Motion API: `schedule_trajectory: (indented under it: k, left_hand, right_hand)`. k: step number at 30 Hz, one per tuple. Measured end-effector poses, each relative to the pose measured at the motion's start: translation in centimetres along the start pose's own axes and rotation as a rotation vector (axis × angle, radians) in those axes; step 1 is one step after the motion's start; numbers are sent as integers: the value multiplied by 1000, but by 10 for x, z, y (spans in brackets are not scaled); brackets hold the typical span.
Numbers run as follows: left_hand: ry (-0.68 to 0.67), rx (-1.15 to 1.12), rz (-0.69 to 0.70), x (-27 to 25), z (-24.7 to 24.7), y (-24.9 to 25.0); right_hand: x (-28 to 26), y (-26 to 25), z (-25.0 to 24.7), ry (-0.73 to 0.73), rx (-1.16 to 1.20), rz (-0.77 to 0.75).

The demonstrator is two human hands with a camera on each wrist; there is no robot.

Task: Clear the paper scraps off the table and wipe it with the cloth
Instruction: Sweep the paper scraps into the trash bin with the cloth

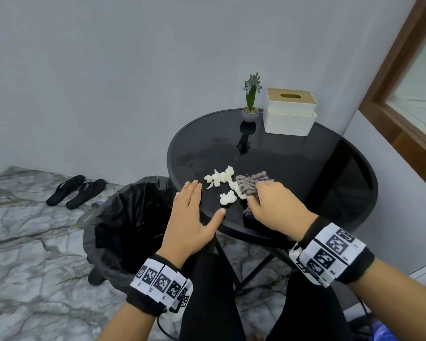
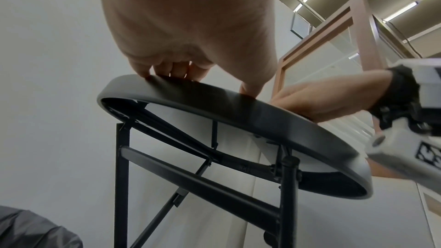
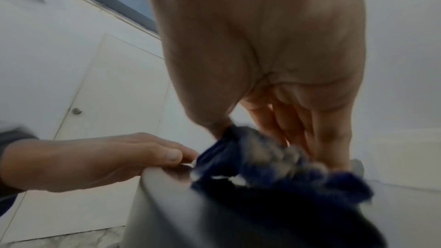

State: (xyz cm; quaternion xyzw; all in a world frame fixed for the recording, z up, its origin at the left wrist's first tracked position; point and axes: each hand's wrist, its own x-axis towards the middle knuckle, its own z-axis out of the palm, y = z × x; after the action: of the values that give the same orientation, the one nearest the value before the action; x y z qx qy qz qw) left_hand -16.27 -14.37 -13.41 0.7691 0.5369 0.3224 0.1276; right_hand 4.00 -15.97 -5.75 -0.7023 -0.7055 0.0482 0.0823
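Gripped in the right hand (image 1: 276,207), the cloth (image 1: 252,184) lies bunched on the table (image 1: 305,173), fingers curled over its near part. Head view: the paper scraps (image 1: 221,184) lie just left of the grip, the nearest ones touching the cloth's left edge. Further left, the left hand (image 1: 190,217) is flat and released, fingers straight, palm down at the table rim, holding nothing. Below that hand stands the bin with a black liner (image 1: 123,217). Beyond the grip, at the far side, stand a tissue box (image 1: 290,112) and a small potted plant (image 1: 250,104).

Left wrist view: the left hand's fingertips (image 2: 148,74) touch the rim from above; the right hand (image 2: 329,101) rests on the top further along.

Right wrist view: thumb and fingers pinch the cloth (image 3: 269,159), which is blurred; the left hand (image 3: 95,157) lies at the rim beside it.

Judged step: gathering the scraps toward the rim, wiping not yet begun. The next move calls for pushing the cloth leftward so the scraps reach the left hand or drop into the bin, without scattering loose pieces.
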Motion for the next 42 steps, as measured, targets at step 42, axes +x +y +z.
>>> schedule_trajectory:
  k: [42]
  left_hand:
    - [5, -71, -44, 5, -7, 0]
  right_hand:
    - [103, -12, -18, -5, 284, -16]
